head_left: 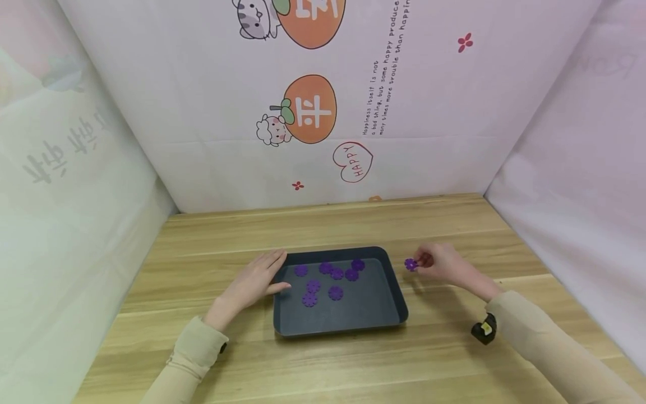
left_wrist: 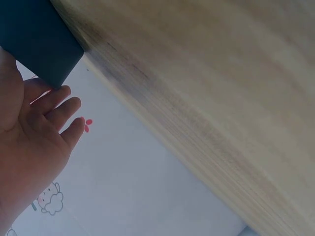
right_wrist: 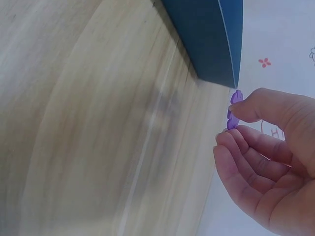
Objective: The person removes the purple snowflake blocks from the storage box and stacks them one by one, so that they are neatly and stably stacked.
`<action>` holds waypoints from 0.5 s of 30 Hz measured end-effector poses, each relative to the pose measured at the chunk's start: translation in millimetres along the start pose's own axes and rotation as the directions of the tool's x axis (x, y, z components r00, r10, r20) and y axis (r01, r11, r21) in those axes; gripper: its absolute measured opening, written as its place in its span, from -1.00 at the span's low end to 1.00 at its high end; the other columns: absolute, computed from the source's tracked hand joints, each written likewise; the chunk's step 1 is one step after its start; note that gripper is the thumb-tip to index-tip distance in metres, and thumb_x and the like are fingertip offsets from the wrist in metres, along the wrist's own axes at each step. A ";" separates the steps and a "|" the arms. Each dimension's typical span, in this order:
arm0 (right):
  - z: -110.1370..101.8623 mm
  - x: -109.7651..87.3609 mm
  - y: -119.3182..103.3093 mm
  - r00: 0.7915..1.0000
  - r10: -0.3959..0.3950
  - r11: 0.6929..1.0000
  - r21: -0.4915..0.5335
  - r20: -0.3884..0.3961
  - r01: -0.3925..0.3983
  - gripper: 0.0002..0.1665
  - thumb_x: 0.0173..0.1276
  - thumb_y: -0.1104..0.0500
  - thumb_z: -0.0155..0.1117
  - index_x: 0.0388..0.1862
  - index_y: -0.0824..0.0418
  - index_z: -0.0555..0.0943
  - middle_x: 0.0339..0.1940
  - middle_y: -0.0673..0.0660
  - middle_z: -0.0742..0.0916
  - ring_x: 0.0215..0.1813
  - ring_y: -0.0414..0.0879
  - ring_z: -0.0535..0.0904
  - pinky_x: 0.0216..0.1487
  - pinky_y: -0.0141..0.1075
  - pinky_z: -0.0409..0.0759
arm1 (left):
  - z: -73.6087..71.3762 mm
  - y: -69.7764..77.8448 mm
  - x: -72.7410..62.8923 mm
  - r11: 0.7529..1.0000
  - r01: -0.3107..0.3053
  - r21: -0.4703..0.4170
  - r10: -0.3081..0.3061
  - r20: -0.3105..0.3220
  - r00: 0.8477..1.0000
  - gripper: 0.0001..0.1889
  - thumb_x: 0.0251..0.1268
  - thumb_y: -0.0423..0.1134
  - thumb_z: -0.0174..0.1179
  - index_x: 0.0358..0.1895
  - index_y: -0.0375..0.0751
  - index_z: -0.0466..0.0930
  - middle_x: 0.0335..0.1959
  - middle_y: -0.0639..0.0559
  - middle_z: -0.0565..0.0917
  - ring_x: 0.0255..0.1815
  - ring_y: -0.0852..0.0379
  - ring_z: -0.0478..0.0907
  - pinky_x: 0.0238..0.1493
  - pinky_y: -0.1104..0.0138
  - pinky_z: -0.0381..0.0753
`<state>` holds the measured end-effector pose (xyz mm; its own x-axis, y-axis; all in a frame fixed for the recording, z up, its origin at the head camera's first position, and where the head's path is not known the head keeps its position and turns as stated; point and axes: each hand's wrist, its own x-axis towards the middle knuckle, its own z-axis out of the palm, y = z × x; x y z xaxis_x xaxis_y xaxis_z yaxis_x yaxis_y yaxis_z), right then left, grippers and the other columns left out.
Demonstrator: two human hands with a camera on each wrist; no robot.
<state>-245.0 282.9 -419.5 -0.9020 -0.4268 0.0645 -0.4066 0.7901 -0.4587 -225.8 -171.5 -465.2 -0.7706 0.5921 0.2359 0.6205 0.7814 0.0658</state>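
A dark grey tray [head_left: 348, 314] lies on the wooden table with several purple snowflake discs [head_left: 335, 293] scattered in its left and far parts. My left hand [head_left: 254, 280] rests on the tray's left rim near the far corner, fingers straight and thumb reaching over the inside. In the left wrist view its fingers touch the tray's corner [left_wrist: 44, 39]. Just right of the tray, my right hand [head_left: 444, 264] pinches one purple snowflake disc [head_left: 411, 265] between thumb and fingertips. The right wrist view shows that disc [right_wrist: 235, 109] edge-on, near the tray's outer wall [right_wrist: 204, 39].
The wooden table [head_left: 212, 359] extends on all sides of the tray. A white printed sheet [head_left: 217, 112] with cartoon fruit stands behind it, and white sheets hang at left and right. A black strap device [head_left: 484, 329] is on the right wrist.
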 end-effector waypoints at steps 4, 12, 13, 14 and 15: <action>-0.2 -2.4 4.6 0.999 -0.017 1.000 -0.015 -0.030 0.016 -0.84 0.08 0.35 0.46 -0.35 0.33 0.66 -0.42 0.14 0.76 -0.38 -0.19 0.65 -0.35 -0.48 0.67 | -0.3 -0.5 0.2 1.000 0.003 -0.001 -0.003 0.009 1.000 -0.19 0.32 0.16 0.21 0.44 -0.40 0.31 0.46 -0.28 0.38 0.46 -0.22 0.37 0.47 -0.06 0.38; 1.6 -6.1 15.3 0.999 0.018 0.999 -0.030 -0.028 -0.019 -0.84 0.08 0.33 0.47 -0.34 0.31 0.66 -0.42 0.11 0.76 -0.38 -0.22 0.63 -0.34 -0.49 0.64 | 0.7 -0.5 0.2 1.000 -0.014 0.007 0.014 -0.025 1.000 -0.19 0.29 0.13 0.26 0.41 -0.41 0.34 0.42 -0.31 0.43 0.43 -0.23 0.41 0.43 -0.07 0.43; 1.6 -6.4 16.3 0.999 0.026 0.999 -0.029 -0.023 -0.027 -0.83 0.09 0.33 0.46 -0.33 0.31 0.66 -0.41 0.11 0.76 -0.37 -0.21 0.63 -0.34 -0.48 0.64 | 0.4 -0.3 0.1 1.000 -0.016 0.006 0.016 -0.029 0.999 -0.19 0.29 0.13 0.26 0.41 -0.41 0.34 0.42 -0.31 0.43 0.42 -0.23 0.42 0.43 -0.08 0.43; 1.6 -6.9 17.2 0.999 0.034 0.999 -0.029 -0.020 -0.035 -0.83 0.09 0.33 0.46 -0.32 0.31 0.66 -0.41 0.12 0.76 -0.36 -0.20 0.63 -0.34 -0.47 0.64 | 0.5 -0.1 0.0 1.000 -0.016 0.006 0.016 -0.032 0.999 -0.19 0.28 0.13 0.26 0.41 -0.42 0.35 0.41 -0.31 0.43 0.42 -0.23 0.42 0.42 -0.08 0.44; 1.6 -7.5 18.2 0.999 0.041 0.999 -0.028 -0.016 -0.042 -0.82 0.10 0.32 0.46 -0.31 0.32 0.66 -0.40 0.12 0.76 -0.36 -0.19 0.63 -0.34 -0.47 0.63 | 0.3 0.1 0.0 1.000 -0.017 0.005 0.017 -0.033 0.999 -0.19 0.28 0.13 0.26 0.41 -0.42 0.35 0.41 -0.31 0.43 0.42 -0.23 0.42 0.42 -0.08 0.44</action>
<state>-245.4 299.8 -429.7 -0.9202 -0.3868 0.0592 -0.3724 0.8191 -0.4363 -225.8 -171.4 -465.5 -0.7547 0.5982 0.2692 0.6325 0.7725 0.0566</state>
